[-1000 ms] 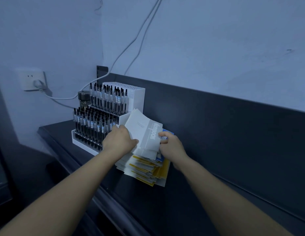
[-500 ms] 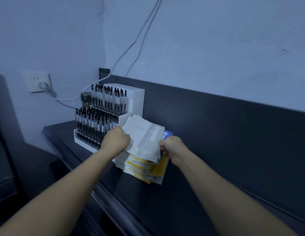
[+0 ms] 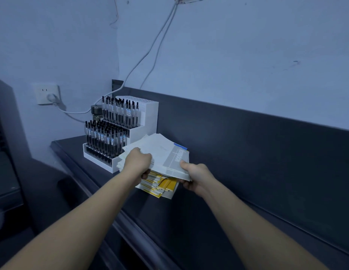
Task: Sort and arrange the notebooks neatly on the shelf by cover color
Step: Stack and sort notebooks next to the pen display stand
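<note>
Sorting seems hardly begun: the grey notebooks point(image 3: 165, 154), yellow notebooks point(image 3: 160, 185) and a blue notebook point(image 3: 180, 146) are one mixed pile on the shelf point(image 3: 189, 215). The left hand point(image 3: 138, 162) grips the grey ones' left edge and the right hand point(image 3: 195, 176) pinches their near corner. The yellow ones lie just below both hands. A second ago the grey bundle stood tilted up; now it lies flatter.
</note>
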### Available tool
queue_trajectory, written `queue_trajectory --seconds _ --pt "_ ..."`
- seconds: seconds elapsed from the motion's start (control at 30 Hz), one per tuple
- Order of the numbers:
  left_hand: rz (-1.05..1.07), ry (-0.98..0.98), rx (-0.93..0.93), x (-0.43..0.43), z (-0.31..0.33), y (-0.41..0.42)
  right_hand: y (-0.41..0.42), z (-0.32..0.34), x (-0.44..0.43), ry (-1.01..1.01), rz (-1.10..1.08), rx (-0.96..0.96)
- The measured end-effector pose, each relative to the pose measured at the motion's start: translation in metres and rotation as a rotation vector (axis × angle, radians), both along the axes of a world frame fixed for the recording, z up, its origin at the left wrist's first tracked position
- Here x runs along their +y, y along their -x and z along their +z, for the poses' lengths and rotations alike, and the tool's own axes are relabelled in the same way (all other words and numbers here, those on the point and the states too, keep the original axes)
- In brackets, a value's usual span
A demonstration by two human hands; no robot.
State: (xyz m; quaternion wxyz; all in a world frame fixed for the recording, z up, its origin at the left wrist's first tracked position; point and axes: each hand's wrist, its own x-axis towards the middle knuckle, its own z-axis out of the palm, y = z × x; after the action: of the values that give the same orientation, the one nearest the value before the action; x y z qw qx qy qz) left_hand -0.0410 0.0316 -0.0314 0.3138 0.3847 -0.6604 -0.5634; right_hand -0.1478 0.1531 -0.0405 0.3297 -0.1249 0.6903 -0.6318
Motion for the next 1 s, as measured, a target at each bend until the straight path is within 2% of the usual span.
queue_trajectory --seconds 0.3,0.47,0.57,1.0 --pt "-0.1 0.137 -0.048 0.04 -0.005 -0.017 -0.025 0.006 0.055 -0.077 -0.058 0.186" --pt "-0.192 0.061 -0.031 0.065 -0.011 -0.033 -0.048 -0.002 0.088 -0.059 -0.142 0.243" --pt "-0.247 0.06 -0.105 0.086 -0.015 -0.043 -0.065 -0.005 0.113 -0.08 -0.192 0.289" --pt "-0.536 0.267 -0.107 0.215 -0.038 -0.054 -0.118 -0.019 0.263 -0.047 -0.46 0.384"
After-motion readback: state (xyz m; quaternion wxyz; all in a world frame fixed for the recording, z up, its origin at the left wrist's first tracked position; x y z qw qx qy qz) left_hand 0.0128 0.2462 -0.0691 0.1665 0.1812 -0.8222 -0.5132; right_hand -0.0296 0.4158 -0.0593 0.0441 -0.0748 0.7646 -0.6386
